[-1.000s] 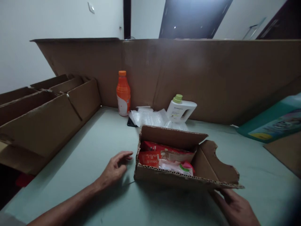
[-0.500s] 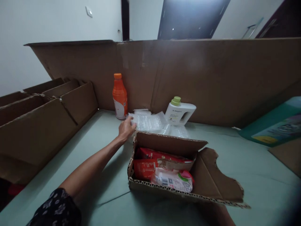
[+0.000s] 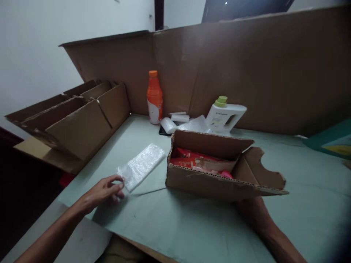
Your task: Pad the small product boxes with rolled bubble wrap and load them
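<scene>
My left hand pinches the near corner of a bubble wrap sheet that lies flat on the pale green table, left of an open cardboard box. Red and pink packets fill the box. My right forearm reaches under the box's front right side, where the hand itself is hidden behind the cardboard.
An orange bottle and a white jug with a green cap stand at the back with more bubble wrap. A tall cardboard wall closes the rear. Empty cartons sit on the left, a teal package on the right.
My left hand reached to the bubble wrap pile at the back, then pulled one sheet forward and to the left onto the table. The view shifted down and left.
</scene>
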`<state>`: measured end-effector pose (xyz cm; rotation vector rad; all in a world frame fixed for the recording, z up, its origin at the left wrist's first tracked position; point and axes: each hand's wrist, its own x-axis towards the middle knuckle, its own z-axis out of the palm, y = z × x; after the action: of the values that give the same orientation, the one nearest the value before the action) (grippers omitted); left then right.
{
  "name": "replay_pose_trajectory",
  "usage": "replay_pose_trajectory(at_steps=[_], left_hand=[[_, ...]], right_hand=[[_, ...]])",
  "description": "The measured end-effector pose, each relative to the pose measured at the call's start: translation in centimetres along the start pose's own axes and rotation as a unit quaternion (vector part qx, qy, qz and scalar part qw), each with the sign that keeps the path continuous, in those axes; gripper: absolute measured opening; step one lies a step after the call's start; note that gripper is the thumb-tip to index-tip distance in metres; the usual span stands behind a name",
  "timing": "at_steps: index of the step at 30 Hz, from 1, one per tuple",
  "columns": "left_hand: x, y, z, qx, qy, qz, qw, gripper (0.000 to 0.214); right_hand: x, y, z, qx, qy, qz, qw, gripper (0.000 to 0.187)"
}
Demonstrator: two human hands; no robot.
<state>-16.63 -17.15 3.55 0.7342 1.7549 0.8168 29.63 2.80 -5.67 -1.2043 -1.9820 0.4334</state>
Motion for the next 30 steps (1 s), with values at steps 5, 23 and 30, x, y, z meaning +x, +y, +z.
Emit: replay_pose_trajectory(at_steps=[5, 23, 30], left_hand=[[-3.5, 1.5, -0.6, 0.083, 0.099, 0.129, 0.983, 0.068], [6.6, 1.9, 15.2, 0.119, -0.022, 0.414, 0.902, 0.037], [8.7, 4.5, 16.3, 0.125, -0.002, 0.417, 0.9, 0.053]], right_hand=[[0.6, -0.4, -2.2, 0.045, 0.004, 0.14, 0.989, 0.048], [-3.2, -5.0, -3.8, 0.168, -0.12, 0.21, 0.956, 0.045], [2.5, -4.7, -2.2, 0.221, -0.088, 0.194, 0.952, 0.048]])
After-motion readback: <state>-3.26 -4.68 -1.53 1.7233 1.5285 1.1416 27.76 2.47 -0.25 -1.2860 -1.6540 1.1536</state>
